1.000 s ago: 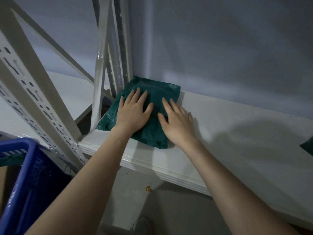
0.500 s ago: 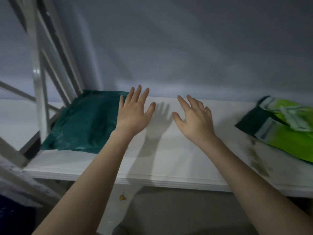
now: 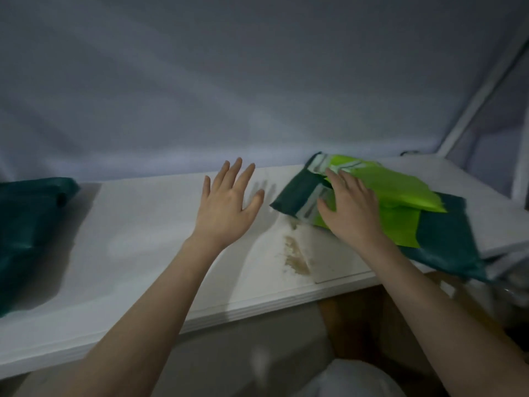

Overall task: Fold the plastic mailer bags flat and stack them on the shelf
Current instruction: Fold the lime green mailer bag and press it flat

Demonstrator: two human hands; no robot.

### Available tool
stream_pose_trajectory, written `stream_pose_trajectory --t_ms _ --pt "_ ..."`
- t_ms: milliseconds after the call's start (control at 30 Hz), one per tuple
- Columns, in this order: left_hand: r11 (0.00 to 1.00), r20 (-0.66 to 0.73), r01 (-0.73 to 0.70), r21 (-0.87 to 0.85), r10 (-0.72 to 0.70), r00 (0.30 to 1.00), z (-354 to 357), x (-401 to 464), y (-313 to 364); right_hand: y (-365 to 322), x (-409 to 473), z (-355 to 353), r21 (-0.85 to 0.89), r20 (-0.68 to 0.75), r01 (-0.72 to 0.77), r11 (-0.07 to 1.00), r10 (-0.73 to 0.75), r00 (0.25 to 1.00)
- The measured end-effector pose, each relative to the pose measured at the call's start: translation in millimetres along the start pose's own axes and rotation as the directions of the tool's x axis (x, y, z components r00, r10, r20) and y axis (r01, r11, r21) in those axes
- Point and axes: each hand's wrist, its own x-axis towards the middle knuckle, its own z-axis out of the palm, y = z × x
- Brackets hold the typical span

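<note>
Mailer bags (image 3: 406, 213), a loose green and lime pile, sit on the right side of the white shelf (image 3: 148, 239), with one folded dark green bag (image 3: 25, 230) way over at the left edge. Right hand (image 3: 350, 210) lies on the pile, fingers (image 3: 340, 181) spread out straight, not gripping anything. Left hand (image 3: 226, 207) hovers over bare shelf, fingers flat and splayed, holding nothing. There's a brownish smudge (image 3: 294, 253) between the hands.

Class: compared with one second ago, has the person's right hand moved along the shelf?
Yes. The right hand left the folded dark green bag and went rightward along the shelf to the lime-green bags.
</note>
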Motion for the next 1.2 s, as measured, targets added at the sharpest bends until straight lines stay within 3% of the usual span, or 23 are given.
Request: stream_pose_trajectory --t_ms 333,633,833,1000,1100,1200 --pt "0.987 0.128 -0.123 -0.102 0.135 0.982 89.7 44.5 83.3 123.0 10.7 0.8 -0.1 0.034 -0.176 0.979 0.18 0.983" --pt "0.985 0.187 -0.155 -0.077 0.167 0.968 138.5 62.2 85.2 145.0 48.6 35.2 -0.104 0.033 -0.161 0.982 0.165 0.986" --pt "0.985 0.205 -0.146 -0.096 0.163 0.965 145.5 61.4 79.5 141.4 46.8 43.8 -0.07 -0.169 -0.161 0.984 0.148 0.974" --pt "0.972 0.162 -0.137 -0.192 0.169 0.972 125.5 58.1 86.8 130.0 42.0 26.9 -0.043 -0.424 -0.09 0.995 0.064 0.903" --pt "0.89 0.165 -0.006 -0.456 0.091 0.982 98.8 55.2 97.9 108.3 38.8 8.2 -0.042 -0.508 0.0 0.999 -0.021 0.861" --pt "0.618 0.316 0.281 -0.735 -0.054 0.947 65.1 53.6 102.9 74.1 30.9 -8.2 -0.019 -0.545 0.118 0.993 -0.109 0.831"
